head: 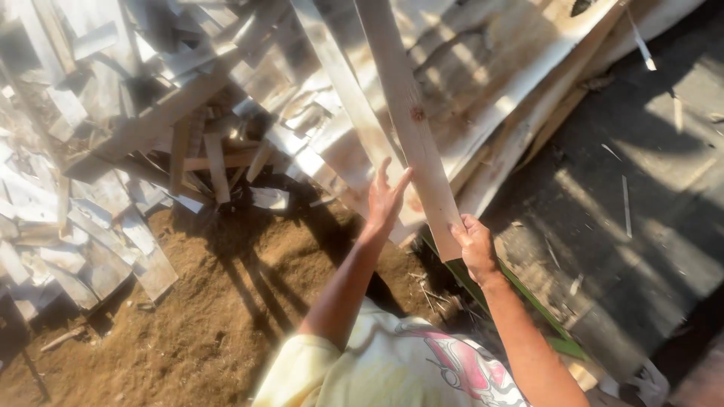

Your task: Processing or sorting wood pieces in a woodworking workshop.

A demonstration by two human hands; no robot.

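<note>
Plank up off the pile, in both hands, not yet set down anywhere. Lifted and steadied so far, by the look of it; placing or stacking still open, and no target spot identifiable from here.

Right hand clamped round the plank's near end, fingers curled over the edge, thumb side underneath. Firm pinch on the wood. Left hand flat and spread, fingers fanned, palm against the plank's left edge just above the right hand. Bracing, not gripping.

Plank location: centre frame, held over the boundary between sawdust ground and the big slabs leaning behind. Near end at the right hand; far end runs out of the top of frame, so full length unknown.

Long axis: near-vertical in view, leaning slightly left at the top. Points up and away from the body, toward the stacked boards. Broad face toward camera, knot visible partway up. Parallel-ish to a second board just left of it, apart or touching unclear.

Green strip on the ground below the right wrist, untouched. Loose offcuts heaped at left, well apart from both hands.
</note>
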